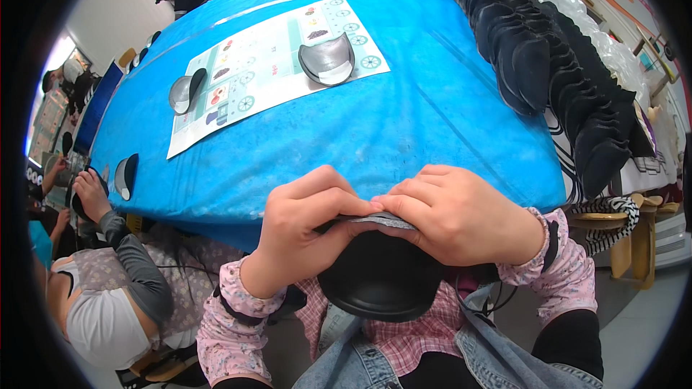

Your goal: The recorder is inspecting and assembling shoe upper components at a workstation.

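Note:
Held over my lap in front of the table edge is a black, smooth, rounded cup-shaped piece (382, 281) with a grey edge along its top. My left hand (306, 220) pinches that grey edge from the left, thumb below and fingers above. My right hand (440, 212) grips the same edge from the right, and the two hands' fingertips meet near the middle. The inner side of the piece is mostly hidden. Farther off, a silver-grey curved piece with a dark rim (328, 61) lies on a printed sheet (274, 90), and a similar grey piece (182, 95) sits at its left edge.
A blue cover (432, 122) spreads over the table. Long rows of nested black curved pieces (515, 50) line its right side. Another grey-and-black piece (126, 176) lies near the left edge, beside a co-worker's hand (91, 194) on a dark item. Wooden stools (634, 245) stand at right.

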`<state>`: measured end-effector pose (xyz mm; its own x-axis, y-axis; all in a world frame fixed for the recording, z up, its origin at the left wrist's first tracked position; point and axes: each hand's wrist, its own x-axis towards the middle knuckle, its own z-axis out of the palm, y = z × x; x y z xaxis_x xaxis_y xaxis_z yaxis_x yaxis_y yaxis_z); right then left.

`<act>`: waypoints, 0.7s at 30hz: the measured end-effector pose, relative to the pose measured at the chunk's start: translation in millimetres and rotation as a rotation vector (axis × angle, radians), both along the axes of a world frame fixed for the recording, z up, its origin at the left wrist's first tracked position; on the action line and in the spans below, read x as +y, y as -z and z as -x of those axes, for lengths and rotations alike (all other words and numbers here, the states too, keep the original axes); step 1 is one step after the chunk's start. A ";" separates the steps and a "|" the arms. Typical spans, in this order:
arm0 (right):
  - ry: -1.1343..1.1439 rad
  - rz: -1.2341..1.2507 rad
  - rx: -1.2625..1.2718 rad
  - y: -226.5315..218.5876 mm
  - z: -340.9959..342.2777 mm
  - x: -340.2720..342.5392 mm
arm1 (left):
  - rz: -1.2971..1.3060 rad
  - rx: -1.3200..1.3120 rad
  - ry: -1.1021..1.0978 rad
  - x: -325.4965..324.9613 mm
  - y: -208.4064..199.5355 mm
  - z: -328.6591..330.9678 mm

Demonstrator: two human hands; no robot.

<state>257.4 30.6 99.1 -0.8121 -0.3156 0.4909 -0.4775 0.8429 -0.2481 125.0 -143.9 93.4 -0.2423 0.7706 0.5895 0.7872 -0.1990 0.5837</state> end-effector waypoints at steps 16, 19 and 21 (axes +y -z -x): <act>-0.025 0.791 -0.387 1.2 -2.7 6.5 | -0.012 -0.952 0.029 -2.8 7.4 15.8; 0.028 0.823 -0.163 21.5 5.2 7.5 | 0.039 -0.447 -0.044 -2.3 2.9 12.0; -0.029 1.115 -0.253 24.8 4.3 11.9 | 0.074 -0.418 0.016 2.2 4.5 5.6</act>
